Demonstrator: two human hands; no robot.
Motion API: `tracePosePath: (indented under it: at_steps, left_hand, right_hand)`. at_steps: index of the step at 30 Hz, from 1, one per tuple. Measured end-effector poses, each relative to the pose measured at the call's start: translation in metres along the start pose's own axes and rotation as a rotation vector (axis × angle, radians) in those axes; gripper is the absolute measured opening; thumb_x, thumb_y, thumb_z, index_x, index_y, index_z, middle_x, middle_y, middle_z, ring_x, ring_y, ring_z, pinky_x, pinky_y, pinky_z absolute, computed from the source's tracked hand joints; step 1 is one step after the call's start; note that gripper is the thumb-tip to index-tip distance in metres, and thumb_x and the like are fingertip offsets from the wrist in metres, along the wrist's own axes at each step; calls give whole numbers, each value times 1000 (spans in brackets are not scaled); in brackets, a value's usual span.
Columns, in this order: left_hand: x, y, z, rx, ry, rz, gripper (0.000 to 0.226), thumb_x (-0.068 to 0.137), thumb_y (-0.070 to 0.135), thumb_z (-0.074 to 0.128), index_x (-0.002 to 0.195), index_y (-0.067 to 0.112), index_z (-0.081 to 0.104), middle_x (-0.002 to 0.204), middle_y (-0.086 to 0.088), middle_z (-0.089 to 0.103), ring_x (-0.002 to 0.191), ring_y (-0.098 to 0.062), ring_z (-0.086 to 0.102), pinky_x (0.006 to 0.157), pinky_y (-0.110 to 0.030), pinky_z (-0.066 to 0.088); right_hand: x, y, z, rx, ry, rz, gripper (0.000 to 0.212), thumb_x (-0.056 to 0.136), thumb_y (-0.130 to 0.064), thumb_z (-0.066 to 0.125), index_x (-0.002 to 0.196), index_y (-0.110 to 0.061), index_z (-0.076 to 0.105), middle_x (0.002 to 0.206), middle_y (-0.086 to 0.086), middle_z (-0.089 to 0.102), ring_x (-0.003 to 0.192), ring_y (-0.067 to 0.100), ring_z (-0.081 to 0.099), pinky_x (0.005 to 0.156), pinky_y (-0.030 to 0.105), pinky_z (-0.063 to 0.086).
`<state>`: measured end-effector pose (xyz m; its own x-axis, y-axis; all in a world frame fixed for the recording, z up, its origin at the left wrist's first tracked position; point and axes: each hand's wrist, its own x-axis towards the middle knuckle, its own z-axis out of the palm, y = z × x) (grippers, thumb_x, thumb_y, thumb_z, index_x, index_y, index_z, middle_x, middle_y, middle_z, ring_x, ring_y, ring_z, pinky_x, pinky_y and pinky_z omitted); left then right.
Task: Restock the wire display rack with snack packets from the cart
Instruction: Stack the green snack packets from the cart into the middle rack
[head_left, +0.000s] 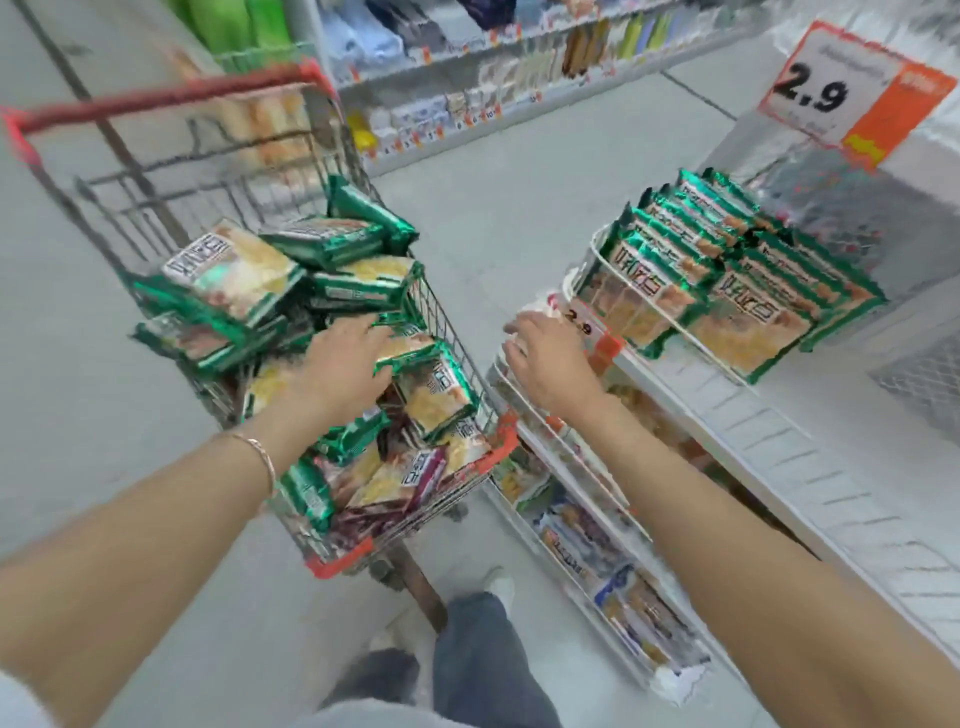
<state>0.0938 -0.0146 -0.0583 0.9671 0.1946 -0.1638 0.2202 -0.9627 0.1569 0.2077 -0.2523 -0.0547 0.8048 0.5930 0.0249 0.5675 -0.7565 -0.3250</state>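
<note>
Head view: the left hand (343, 358) lies palm down on the heap of green snack packets (234, 270) that fills the cart (483, 415). Its fingers (376, 338) bend over the edge of one packet, but blur hides whether they have closed on it. To the right of the cart, the right hand (545, 358) stretches out fairly straight, holding nothing, and touches the front rail of the wire display rack (597, 249). The rack's top basket already carries rows of matching packets (727, 291) standing on edge.

The pick would probably go best by taking a few packets stacked flat and facing the same way. They could then slot in upright behind the front row, with the other hand steadying the rail.

Lower rack tiers (597, 540) hold other packs. An orange price sign (852, 88) stands beyond the rack. Past the cart, across the pale tiled floor (519, 182), runs stocked store shelving (467, 78).
</note>
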Motion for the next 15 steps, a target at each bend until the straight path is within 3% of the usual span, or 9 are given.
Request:
tracePosePath:
  at_steps: [3, 7, 11, 15]
  left_hand:
    - [-37, -25, 14, -75, 1, -127, 55, 97, 35, 53, 148, 19, 40, 155, -9, 38, 139, -30, 39, 111, -48, 36]
    - [-76, -45, 24, -233, 47, -317, 52, 97, 30, 54, 145, 14, 43, 154, -10, 38, 139, -30, 39, 113, -50, 35]
    - [-94, -47, 26, -323, 67, -459, 48, 98, 26, 53, 143, 11, 44, 147, -11, 46, 133, -30, 45, 110, -48, 38]
    - [-92, -38, 32, -418, 93, -551, 49, 98, 25, 55, 144, 12, 44, 149, -10, 45, 136, -28, 42, 112, -49, 36]
  right_hand:
    - [10, -33, 39, -36, -242, -21, 41, 98, -31, 51, 134, -12, 57, 135, 12, 57, 125, 32, 52, 109, 45, 36]
    - [12, -55, 74, -15, -379, -58, 51, 96, -21, 51, 145, -10, 45, 148, 12, 46, 137, 29, 41, 117, 46, 29]
    - [35, -55, 94, -142, -396, -94, 55, 93, -16, 56, 146, -9, 41, 147, 14, 44, 137, 31, 40, 116, 45, 29]
    - [70, -63, 117, -273, -321, -263, 49, 89, -6, 55, 137, -9, 47, 139, 13, 50, 128, 31, 46, 110, 45, 35]
